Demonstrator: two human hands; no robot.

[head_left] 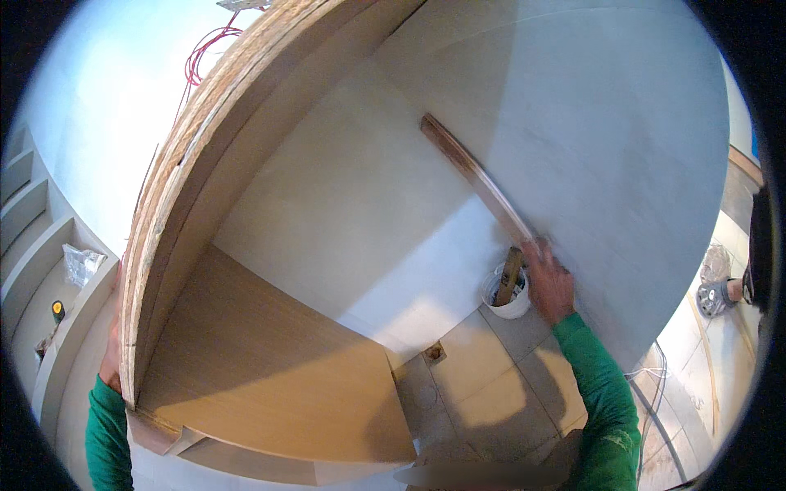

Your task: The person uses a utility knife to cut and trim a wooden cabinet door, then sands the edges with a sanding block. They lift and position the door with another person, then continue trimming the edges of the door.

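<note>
My right hand (pixel 552 282) is closed around the near end of a long, narrow wooden strip (pixel 479 180). The strip slants away to the upper left across a pale wall surface. Just left of that hand, a small white bucket (pixel 511 308) stands on the floor with a short piece of wood (pixel 509 275) sticking out of it. At the far left, my left hand (pixel 111 353) is against the outer side of a thick wooden panel (pixel 176 164) with a rough, layered edge. The panel hides most of its fingers, so its grip does not show.
A smooth brown board (pixel 270 360) extends below the panel. Grey shelving (pixel 41 237) at the far left holds a clear plastic bag (pixel 82 263). Red wire (pixel 201 57) hangs at the upper left. Cables (pixel 659 401) cross the tiled floor, and another person's foot (pixel 719 296) is at the right.
</note>
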